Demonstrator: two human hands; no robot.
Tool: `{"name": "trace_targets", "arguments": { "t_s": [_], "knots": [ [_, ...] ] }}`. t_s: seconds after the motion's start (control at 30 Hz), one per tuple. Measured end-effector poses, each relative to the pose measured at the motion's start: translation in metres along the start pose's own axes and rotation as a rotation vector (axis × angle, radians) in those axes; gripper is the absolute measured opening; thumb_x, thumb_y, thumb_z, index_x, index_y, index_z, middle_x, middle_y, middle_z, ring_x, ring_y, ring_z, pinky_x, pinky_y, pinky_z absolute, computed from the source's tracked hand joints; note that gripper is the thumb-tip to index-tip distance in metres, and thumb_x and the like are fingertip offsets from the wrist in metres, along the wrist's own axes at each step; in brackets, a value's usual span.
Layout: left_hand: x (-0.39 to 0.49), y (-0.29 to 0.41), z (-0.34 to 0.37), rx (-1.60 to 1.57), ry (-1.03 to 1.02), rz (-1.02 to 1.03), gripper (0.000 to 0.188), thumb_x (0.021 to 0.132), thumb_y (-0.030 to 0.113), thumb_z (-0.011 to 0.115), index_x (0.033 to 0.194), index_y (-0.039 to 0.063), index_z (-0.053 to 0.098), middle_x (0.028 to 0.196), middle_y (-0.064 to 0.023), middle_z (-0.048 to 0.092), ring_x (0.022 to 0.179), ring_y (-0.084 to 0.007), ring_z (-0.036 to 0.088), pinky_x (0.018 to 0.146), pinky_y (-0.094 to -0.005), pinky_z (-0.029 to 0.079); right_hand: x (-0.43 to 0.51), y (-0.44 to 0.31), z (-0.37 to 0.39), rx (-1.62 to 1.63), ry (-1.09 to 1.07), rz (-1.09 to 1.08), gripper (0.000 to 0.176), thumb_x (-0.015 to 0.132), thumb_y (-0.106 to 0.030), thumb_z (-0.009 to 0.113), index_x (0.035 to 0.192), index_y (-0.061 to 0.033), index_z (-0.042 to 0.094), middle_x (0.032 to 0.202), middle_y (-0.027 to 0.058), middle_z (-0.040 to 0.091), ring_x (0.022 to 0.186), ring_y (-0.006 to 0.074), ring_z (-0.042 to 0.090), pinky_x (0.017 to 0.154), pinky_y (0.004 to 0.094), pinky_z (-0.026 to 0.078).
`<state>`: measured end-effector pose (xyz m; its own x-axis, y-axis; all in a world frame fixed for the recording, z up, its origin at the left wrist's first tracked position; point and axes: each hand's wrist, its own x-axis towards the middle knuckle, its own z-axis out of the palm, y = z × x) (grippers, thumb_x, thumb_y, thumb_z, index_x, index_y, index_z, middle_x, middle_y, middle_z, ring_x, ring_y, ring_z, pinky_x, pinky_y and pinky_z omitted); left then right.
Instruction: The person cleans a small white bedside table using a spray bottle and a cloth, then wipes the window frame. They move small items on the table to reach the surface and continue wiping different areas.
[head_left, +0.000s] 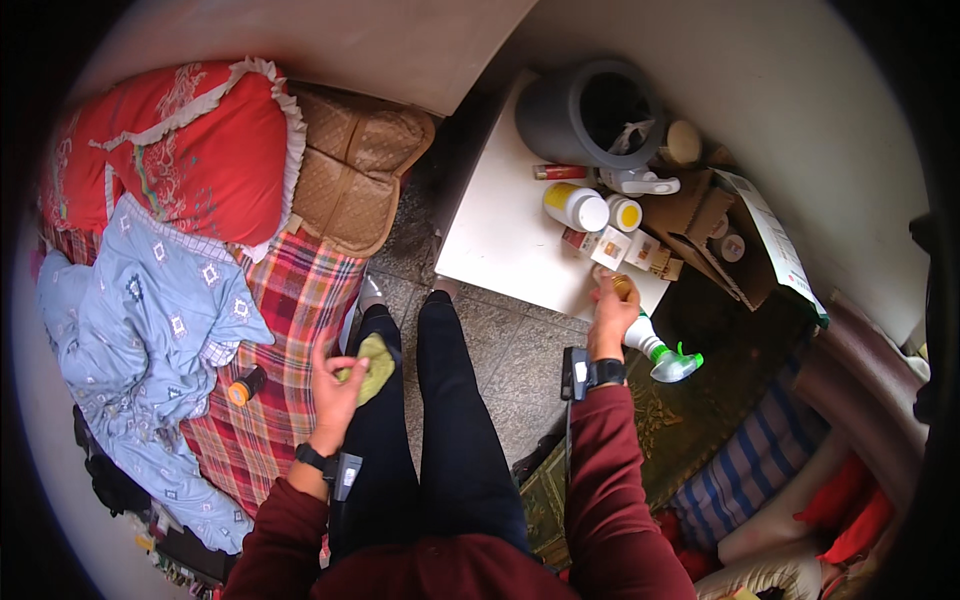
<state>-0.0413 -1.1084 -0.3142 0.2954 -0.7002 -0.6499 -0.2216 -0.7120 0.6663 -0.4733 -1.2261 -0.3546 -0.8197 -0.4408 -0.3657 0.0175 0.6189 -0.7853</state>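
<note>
My left hand (339, 386) pinches a yellow-green cloth (376, 369) between thumb and fingers, above my left leg. My right hand (613, 315) is at the near corner of a white table (499, 259), its fingers closed around a small round thing with a gold-brown top (622, 285). Most of that thing is hidden by the hand. Just beyond the fingers stand several small boxes (611, 247). A white spray bottle with a green trigger head (664, 354) lies beside my right wrist, partly hidden by the hand.
The table bears a grey bin (551, 120), a yellow-labelled white bottle (577, 208), a white jar (624, 213) and a red tube (559, 172). Right of them is an open cardboard box (694, 232). At left, a plaid-covered bed (300, 285) holds a red pillow (217, 165), blue bedding (150, 322) and an orange-capped dark bottle (248, 385).
</note>
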Motion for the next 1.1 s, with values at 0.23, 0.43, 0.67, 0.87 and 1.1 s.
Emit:
{"name": "trace_targets", "arguments": {
  "t_s": [0.23,0.43,0.67,0.87,1.1],
  "knots": [
    [-0.028,-0.091,-0.074,-0.364,0.329,-0.39,0.056,0.089,0.01,0.078,0.134,0.002,0.046,0.1,-0.0071,0.069,0.091,-0.0176,0.065,0.086,-0.0304,0.052,0.086,0.081,-0.022,0.12,-0.07,-0.208,0.029,0.088,-0.004,0.069,0.116,-0.0029,0.06,0.098,0.0054,0.068,0.084,0.0156,0.065,0.074,0.029,0.054],
    [-0.024,-0.132,-0.105,-0.259,0.724,-0.546,0.088,0.078,0.015,0.088,0.143,-0.001,0.031,0.11,-0.0129,0.065,0.093,-0.0192,0.064,0.088,-0.0313,0.051,0.087,0.137,-0.035,0.341,-0.243,0.076,0.029,0.097,-0.005,0.059,0.121,0.009,0.054,0.114,0.0262,0.065,0.1,0.0306,0.069,0.091,0.0405,0.061],
    [0.012,-0.146,-0.138,-0.107,0.842,-0.182,0.096,0.077,0.019,0.089,0.15,-0.002,0.031,0.112,-0.0127,0.064,0.103,-0.0194,0.063,0.091,-0.0328,0.052,-0.145,0.051,0.064,-0.034,-0.523,0.268,0.035,0.091,0.0,0.07,0.124,0.0045,0.059,0.107,0.0165,0.069,0.085,0.0246,0.071,0.077,0.0333,0.063],
    [0.039,-0.129,-0.154,-0.326,0.728,-0.149,0.05,0.082,0.005,0.083,0.125,-0.001,0.056,0.113,-0.0063,0.065,0.098,-0.0142,0.064,0.088,-0.0282,0.052,-0.254,0.027,0.124,-0.062,-0.832,0.406,0.029,0.098,-0.003,0.062,0.126,0.0027,0.057,0.107,0.0162,0.07,0.081,0.0234,0.072,0.073,0.0324,0.062],
    [0.014,0.004,-0.105,0.11,0.106,0.32,0.069,0.073,0.013,0.089,0.134,0.003,0.059,0.125,-0.0169,0.067,0.115,-0.0296,0.066,0.097,-0.0376,0.052,-0.309,-0.015,0.138,-0.404,-1.475,-0.368,0.063,0.08,0.006,0.069,0.139,-0.0057,0.051,0.135,0.0162,0.058,0.104,0.0235,0.069,0.084,0.0326,0.058]
  ]
}}
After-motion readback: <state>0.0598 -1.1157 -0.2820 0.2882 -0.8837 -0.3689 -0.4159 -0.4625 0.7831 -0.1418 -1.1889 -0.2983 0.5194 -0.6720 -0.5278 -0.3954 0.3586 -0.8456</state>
